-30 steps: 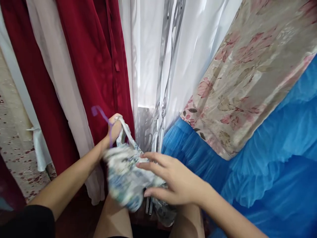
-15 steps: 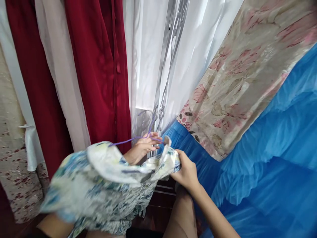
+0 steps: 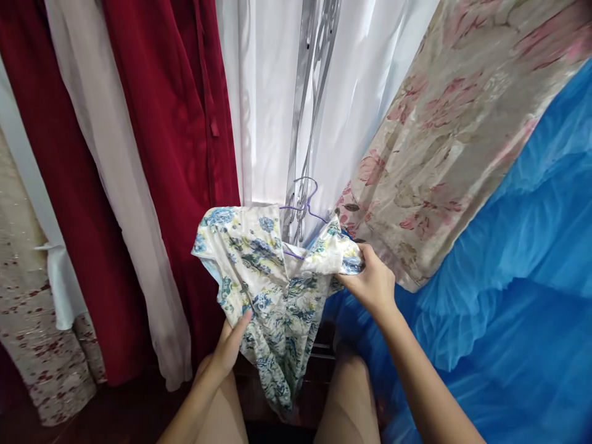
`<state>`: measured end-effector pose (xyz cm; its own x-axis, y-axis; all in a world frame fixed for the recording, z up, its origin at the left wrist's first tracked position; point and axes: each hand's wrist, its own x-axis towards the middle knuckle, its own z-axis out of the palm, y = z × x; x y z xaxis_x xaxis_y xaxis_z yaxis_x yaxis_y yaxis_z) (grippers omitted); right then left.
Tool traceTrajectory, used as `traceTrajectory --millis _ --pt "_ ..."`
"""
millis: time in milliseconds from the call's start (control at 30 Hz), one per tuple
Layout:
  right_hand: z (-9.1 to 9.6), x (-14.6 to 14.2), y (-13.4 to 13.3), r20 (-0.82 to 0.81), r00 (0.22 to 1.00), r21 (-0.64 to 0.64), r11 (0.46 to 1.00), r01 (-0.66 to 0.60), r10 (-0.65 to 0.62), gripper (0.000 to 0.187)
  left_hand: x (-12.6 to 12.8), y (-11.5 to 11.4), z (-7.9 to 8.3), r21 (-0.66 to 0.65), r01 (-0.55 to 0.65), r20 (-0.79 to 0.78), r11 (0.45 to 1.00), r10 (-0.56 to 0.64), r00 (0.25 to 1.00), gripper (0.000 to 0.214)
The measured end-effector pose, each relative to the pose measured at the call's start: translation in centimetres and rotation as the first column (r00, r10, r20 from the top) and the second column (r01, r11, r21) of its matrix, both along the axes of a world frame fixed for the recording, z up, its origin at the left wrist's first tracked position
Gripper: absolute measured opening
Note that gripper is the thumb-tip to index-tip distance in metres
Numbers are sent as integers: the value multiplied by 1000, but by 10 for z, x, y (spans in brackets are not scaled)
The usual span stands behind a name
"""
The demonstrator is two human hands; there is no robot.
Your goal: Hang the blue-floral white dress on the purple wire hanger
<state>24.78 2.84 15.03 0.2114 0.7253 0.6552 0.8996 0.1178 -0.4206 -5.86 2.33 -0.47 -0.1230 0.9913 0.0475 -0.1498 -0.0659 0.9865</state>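
Note:
A white dress with blue and yellow flowers (image 3: 263,259) hangs on a thin purple wire hanger (image 3: 311,196), its V-neck toward me. The hanger's hook stands up above the neckline, and its lower bar shows inside the neck opening. My right hand (image 3: 372,280) grips the dress at the shoulder on the right, thumb on top. Lower on the left, my left hand (image 3: 231,345) is closed on the side of the bodice, thumb in front and fingers hidden behind the cloth. The dress narrows downward between my knees.
Dark red garments (image 3: 171,123) and a pale pink one (image 3: 87,92) hang at left. White cloth (image 3: 272,92) and a grey metal stand (image 3: 300,123) are ahead. A floral beige garment (image 3: 430,135) and a blue tulle dress (image 3: 509,296) fill the right.
The dress has swung from sideways to upright, facing me. My left hand has left the hanger and come down to the bodice side. My right hand has risen slightly, still holding the shoulder.

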Motion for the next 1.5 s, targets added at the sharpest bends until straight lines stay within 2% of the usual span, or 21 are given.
traceTrajectory --millis 133,200,267,367,467,533,600,700,767,800,833,867,900,967,1033,1200,1367,1433,1500 --pt "-8 12 -4 -37 992 -43 992 120 -121 58 14 -12 9 41 74 0 996 -74 997 62" --pt "-4 15 -2 -14 995 -52 994 96 -97 55 20 -15 12 13 84 5 996 -84 996 62" --pt "1 14 0 27 1000 -51 999 -1 3 53 25 -17 8 -15 93 20 996 -93 995 63" --pt "4 14 -3 79 979 -56 981 -186 190 58 33 -23 -15 -74 33 36 997 -30 999 63" --pt "-7 21 -9 56 957 -84 956 -281 286 62 39 -33 -51 -171 -73 14 982 77 997 59" --pt "-23 29 -13 -26 956 -115 949 -292 291 60 41 -42 -73 -227 -121 0 966 124 992 60" --pt "-45 37 -18 -145 970 -119 970 -211 193 56 42 -51 -87 -273 -160 -11 948 163 987 63" --pt "-89 33 -30 -323 945 25 998 63 -51 60 45 -62 -92 -325 -167 -7 931 174 985 66" --pt "-121 14 -45 -479 874 148 973 176 -85 58 50 -68 -86 -331 -133 37 934 154 987 67" --pt "-135 -1 -52 -582 812 167 970 179 -49 46 53 -70 -82 -324 -111 59 939 138 989 67" --pt "-147 -18 -59 -672 740 148 982 116 14 32 56 -73 -78 -317 -91 73 944 120 990 68" --pt "-156 -36 -64 -735 671 94 995 -38 95 24 60 -75 -73 -305 -75 76 949 102 992 69" --pt "-163 -53 -67 -781 600 33 972 -234 171 27 62 -77 -69 -291 -60 70 955 84 994 71" --pt "-165 -81 -65 -843 474 -12 874 -486 252 36 66 -81 -62 -258 -34 55 965 50 997 73" --pt "-158 -96 -55 -859 427 -21 813 -582 283 40 66 -85 -57 -220 -18 34 975 26 999 73" --pt "-133 -95 -32 -856 422 -24 791 -611 300 39 65 -94 -54 -167 -2 -19 986 -2 1000 68" --pt "-131 -92 -46 -905 331 34 819 -573 269 37 70 -95 -65 -152 -2 -64 988 -7 998 69" --pt "-134 -90 -57 -881 383 -4 805 -593 278 37 66 -92 -69 -99 -127 -128 987 114 985 75" --pt "-136 -87 -68 -811 492 -66 786 -614 317 37 61 -89 -69 55 -337 -219 940 340 915 75"
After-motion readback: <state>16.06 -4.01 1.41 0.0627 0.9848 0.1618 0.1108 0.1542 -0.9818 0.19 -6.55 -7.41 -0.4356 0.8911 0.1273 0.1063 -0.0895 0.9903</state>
